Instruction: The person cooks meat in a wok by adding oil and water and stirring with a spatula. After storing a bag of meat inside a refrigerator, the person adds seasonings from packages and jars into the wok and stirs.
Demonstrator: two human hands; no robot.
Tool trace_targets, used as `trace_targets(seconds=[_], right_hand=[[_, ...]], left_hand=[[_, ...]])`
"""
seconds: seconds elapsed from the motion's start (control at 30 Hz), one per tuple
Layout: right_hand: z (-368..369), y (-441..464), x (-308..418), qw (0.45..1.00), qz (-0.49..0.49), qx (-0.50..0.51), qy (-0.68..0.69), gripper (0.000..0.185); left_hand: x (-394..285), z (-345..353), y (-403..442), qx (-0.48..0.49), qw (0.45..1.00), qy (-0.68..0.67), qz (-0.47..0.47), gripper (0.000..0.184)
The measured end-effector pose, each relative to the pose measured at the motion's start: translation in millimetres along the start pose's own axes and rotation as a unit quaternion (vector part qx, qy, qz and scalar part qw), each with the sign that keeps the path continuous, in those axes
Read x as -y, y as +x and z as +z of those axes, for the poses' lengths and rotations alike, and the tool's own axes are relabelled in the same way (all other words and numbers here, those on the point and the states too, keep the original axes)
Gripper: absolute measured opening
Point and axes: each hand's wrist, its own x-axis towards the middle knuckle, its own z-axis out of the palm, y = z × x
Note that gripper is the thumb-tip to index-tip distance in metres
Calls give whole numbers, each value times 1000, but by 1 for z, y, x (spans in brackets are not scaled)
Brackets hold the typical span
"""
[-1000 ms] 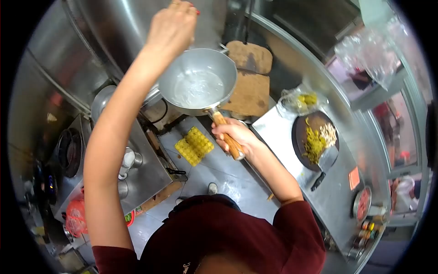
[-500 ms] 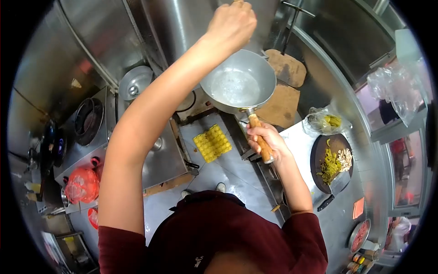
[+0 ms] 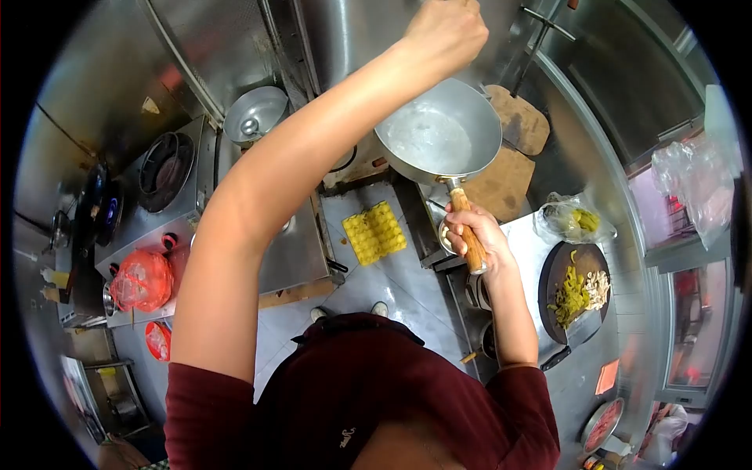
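My right hand [image 3: 479,233] is wrapped round the wooden handle [image 3: 468,223] of a grey metal pan [image 3: 482,141]. The pan is held roughly level and has clear, rippling water [image 3: 431,137] in it. At the top edge, my left hand [image 3: 448,33] is raised above the pan's far side, its fingers curled closed. The frame edge and the back of the hand hide what those fingers hold, if anything. My left forearm passes in front of the pan's left rim.
At the right, a round board [image 3: 554,274] bears chopped green vegetables, pale pieces and a cleaver, near a plastic bag [image 3: 568,219]. A yellow egg tray [image 3: 374,233] lies low ahead. At the left are a burner [image 3: 166,172], a metal bowl [image 3: 262,106] and a red bag [image 3: 142,280].
The camera view has shifted, so the pan and surroundings appear farther right. My left hand has moved right relative to the pan. My right hand keeps hold of the handle.
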Motion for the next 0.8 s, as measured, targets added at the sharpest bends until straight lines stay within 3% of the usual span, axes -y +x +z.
trace_targets(seconds=[0.8], right_hand=[[0, 0, -1, 1000, -14, -2, 14, 17]], left_hand=[[-4, 11, 2, 20, 999, -4, -35, 18]])
